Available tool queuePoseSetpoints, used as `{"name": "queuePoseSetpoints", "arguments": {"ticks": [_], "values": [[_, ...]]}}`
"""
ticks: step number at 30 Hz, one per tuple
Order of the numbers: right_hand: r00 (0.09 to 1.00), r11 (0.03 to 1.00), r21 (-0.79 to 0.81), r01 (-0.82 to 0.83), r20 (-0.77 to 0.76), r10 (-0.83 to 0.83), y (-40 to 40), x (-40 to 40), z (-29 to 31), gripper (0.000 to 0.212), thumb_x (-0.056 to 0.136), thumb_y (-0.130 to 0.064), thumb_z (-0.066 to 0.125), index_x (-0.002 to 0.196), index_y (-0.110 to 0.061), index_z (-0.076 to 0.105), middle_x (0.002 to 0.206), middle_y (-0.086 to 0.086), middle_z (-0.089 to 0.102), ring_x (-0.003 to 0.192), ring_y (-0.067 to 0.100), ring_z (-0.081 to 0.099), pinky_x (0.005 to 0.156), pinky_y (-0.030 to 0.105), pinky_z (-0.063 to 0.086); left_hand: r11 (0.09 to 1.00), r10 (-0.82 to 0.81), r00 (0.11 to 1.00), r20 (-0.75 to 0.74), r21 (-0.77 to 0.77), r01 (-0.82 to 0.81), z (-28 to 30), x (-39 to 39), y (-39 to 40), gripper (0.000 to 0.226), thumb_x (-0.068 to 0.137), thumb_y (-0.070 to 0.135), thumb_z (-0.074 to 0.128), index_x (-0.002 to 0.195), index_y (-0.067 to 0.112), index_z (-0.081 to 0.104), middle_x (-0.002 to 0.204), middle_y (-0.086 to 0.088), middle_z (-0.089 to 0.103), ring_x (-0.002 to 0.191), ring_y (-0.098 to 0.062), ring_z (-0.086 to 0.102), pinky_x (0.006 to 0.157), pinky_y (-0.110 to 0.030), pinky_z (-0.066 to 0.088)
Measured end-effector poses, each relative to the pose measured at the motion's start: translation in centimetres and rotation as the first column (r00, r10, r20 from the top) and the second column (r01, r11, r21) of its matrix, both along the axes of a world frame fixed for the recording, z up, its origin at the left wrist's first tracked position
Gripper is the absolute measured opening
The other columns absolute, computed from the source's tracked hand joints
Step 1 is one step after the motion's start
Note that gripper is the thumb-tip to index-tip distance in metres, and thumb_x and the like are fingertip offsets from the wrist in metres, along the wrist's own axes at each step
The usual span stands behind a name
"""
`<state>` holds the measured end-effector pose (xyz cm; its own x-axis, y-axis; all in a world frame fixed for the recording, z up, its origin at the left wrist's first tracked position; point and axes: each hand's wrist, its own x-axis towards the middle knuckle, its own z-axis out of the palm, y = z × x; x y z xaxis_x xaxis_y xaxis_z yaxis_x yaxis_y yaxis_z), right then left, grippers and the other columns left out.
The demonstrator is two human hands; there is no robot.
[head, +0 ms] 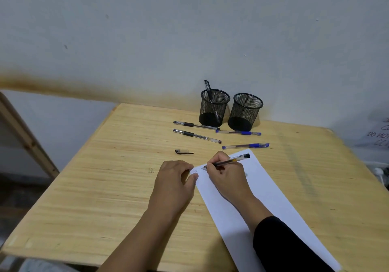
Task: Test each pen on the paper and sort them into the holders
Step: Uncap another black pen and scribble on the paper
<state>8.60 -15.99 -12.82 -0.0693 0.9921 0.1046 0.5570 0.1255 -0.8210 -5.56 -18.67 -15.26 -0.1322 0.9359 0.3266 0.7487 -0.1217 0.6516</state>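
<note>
My right hand (225, 175) grips an uncapped black pen (233, 160) with its tip on the top left corner of the white paper (263, 200), beside small scribbles. My left hand (174, 177) rests on the table with curled fingers, its thumb pressing the paper's left edge. A black pen cap (183, 151) lies just beyond my left hand. Two black pens (195, 125) (196, 135) and two blue pens (239, 133) (245, 145) lie loose in front of two black mesh holders. The left holder (213, 107) contains one black pen; the right holder (245, 112) looks empty.
The wooden table (105, 166) stands against a pale wall. A wooden frame (25, 137) leans off the table's left side. A white sheet with handwriting (379, 135) sits beyond the right edge.
</note>
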Motion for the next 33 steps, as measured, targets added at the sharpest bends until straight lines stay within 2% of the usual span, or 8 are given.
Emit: {"name": "queuePoseSetpoints", "arguments": {"ticks": [11,24,30,33], "values": [[0.999,1.0,0.006,0.024,0.028,-0.025,0.07,0.16,-0.09,0.008,0.089,-0.014,0.053,0.081,-0.013,0.053,0.068,0.005,0.059,0.06,0.008,0.051,0.047,0.005,0.038,1.0,0.006,1.0,-0.011,0.002,-0.006,0.11,0.0,-0.07,0.026,0.083,0.031,0.062,0.107,0.022,0.067,0.11,0.011,0.066,0.111,-0.006,0.046,0.085,-0.011,0.024],[0.999,0.999,0.027,0.029,0.037,-0.03,0.07,-0.01,0.03,0.007,0.09,-0.014,0.052,0.083,-0.015,0.053,0.068,0.001,0.058,0.061,0.008,0.053,0.048,0.003,0.039,1.0,0.009,1.0,-0.02,-0.002,-0.009,-0.03,-0.04,0.02,0.026,0.082,0.03,0.062,0.106,0.022,0.067,0.109,0.01,0.066,0.111,-0.007,0.047,0.085,-0.011,0.025],[0.998,0.999,0.028,0.041,0.055,-0.043,0.0,-0.03,0.21,0.007,0.091,-0.015,0.051,0.084,-0.015,0.052,0.067,0.0,0.057,0.061,0.007,0.053,0.051,0.01,0.037,1.0,-0.004,0.999,-0.039,0.003,0.004,-0.28,0.01,0.0,0.026,0.083,0.028,0.062,0.106,0.021,0.067,0.109,0.01,0.066,0.111,-0.008,0.047,0.084,-0.011,0.025],[0.997,0.999,0.027,0.039,0.059,-0.041,-0.07,-0.05,0.25,0.007,0.091,-0.015,0.051,0.084,-0.015,0.052,0.066,-0.001,0.056,0.061,0.007,0.052,0.05,0.008,0.035,1.0,-0.017,0.999,-0.05,0.013,0.018,-0.36,-0.03,0.02,0.026,0.083,0.027,0.061,0.107,0.022,0.067,0.109,0.01,0.066,0.111,-0.008,0.047,0.085,-0.011,0.026]]}}
